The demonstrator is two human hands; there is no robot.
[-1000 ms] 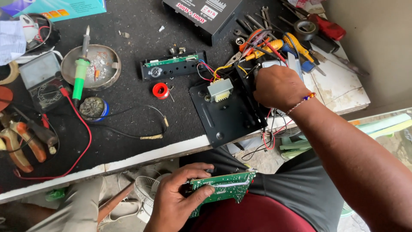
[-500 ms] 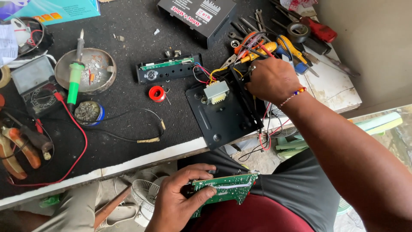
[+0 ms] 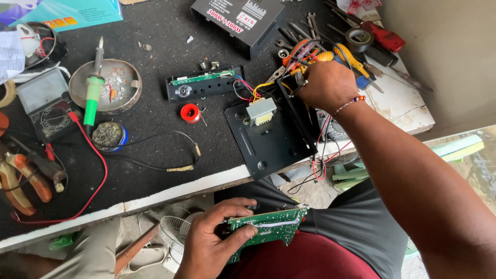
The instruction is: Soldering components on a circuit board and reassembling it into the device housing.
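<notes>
1. Centrally, a black metal chassis plate (image 3: 274,139) lies flat on the dark workbench mat (image 3: 155,119), one corner jutting past the bench's pale front edge (image 3: 170,194). A small grey transformer (image 3: 261,111) sits near the plate's upper part, with coloured wires fanning from the plate's top corner.
2. Left of the plate, bare mat lies open around a small red solder spool (image 3: 190,112) and a loose black lead (image 3: 170,155); a long black front panel (image 3: 204,85) sits above and left of the plate.
3. Above the plate a black amplifier case (image 3: 240,20) closes the room; up and right of the plate, screwdrivers and pliers (image 3: 330,54) crowd together.
4. Below the plate, off the bench, a green circuit board (image 3: 266,230) rests tilted over the person's lap, a white strip running along its face.
5. The right hand (image 3: 325,85) comes in from the right on a long bent arm, knuckles up, fingers curled shut at the plate's upper right edge among the wires; exactly what they pinch is hidden.
6. The left hand (image 3: 212,245) grips the board's left end, thumb on top, fingers below.
</notes>
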